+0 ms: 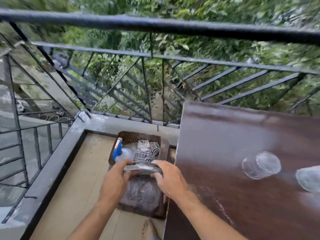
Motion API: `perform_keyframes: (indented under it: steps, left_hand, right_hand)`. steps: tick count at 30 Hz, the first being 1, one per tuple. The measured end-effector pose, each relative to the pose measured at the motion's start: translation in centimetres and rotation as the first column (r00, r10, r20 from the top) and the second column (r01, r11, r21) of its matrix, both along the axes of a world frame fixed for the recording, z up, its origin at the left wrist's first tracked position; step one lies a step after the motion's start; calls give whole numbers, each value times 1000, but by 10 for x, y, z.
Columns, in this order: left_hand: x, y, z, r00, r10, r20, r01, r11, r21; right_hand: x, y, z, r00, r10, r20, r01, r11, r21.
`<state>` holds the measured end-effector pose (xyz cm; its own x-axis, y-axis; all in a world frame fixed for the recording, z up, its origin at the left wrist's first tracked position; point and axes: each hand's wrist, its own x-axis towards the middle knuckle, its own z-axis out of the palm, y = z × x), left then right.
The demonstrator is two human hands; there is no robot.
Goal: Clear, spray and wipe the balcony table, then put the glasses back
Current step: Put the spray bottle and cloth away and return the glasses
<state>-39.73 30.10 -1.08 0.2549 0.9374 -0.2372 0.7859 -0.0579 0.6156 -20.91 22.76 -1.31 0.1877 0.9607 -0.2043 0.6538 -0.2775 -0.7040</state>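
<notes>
Two glasses (261,165) are standing on the table (225,129), near its right edge as the camera sees it, and the second one (309,179) is partly cut by the border of the picture. So the clearing is, as I judge, not finished: both glasses are on the brown top, and pale smears are lying over the wood around them. I cannot tell if these smears are spray, dust or only reflected light, because the picture is blurred.

Both hands are working beside the left edge of the table, over a dark tray (164,149) which is lying on the balcony floor. The left hand (115,177) and the right hand (170,177) are close together, and each one is gripping one end of a flat dark thing (143,168) with a shiny rim. What this thing is, I cannot say for sure; it looks like a small tray or lid.

Inside the tray a spray bottle (122,151) with a blue head is lying at the left side, and a checked cloth (147,151) is lying just beside it, to the right. Both seem to be waiting, so spraying and wiping are probably left to do, and returning the glasses after that.

Around this place the black railing (155,26) is closing the balcony, with green plants behind it. The low ledge (121,120) under the railing is near the tray, so the space for the hands is rather narrow between ledge and table.
</notes>
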Motion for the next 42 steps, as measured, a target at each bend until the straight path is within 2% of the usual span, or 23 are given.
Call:
perform_keyframes:
  steps: [8, 12, 18, 22, 28, 35, 42]
  left_hand:
    - [107, -19, 65, 993, -99, 57, 94, 992, 90]
    - [166, -30, 88, 985, -173, 25, 167, 973, 158]
    - [258, -40, 110, 945, -325, 23, 322, 942, 92]
    - [315, -55, 118, 912, -404, 72, 390, 908, 154]
    - [385, -88, 127, 879, -452, 151, 421, 885, 202]
    - [437, -117, 116, 888, -385, 251, 375, 923, 91]
    - [440, -150, 84, 891, -414, 186, 415, 909, 37]
  right_hand:
    - [100, -38, 61, 999, -46, 15, 44, 995, 90]
    - [152, -61, 84, 995, -79, 53, 72, 990, 124]
    - [221, -106, 107, 973, -221, 64, 208, 964, 167]
    - [257, -134, 116, 939, -335, 80, 318, 932, 174]
    - [289, -167, 112, 824, -564, 53, 544, 814, 204]
    - [299, -188, 97, 674, -736, 71, 703, 668, 245]
    - [310, -201, 68, 552, -832, 57, 817, 553, 165]
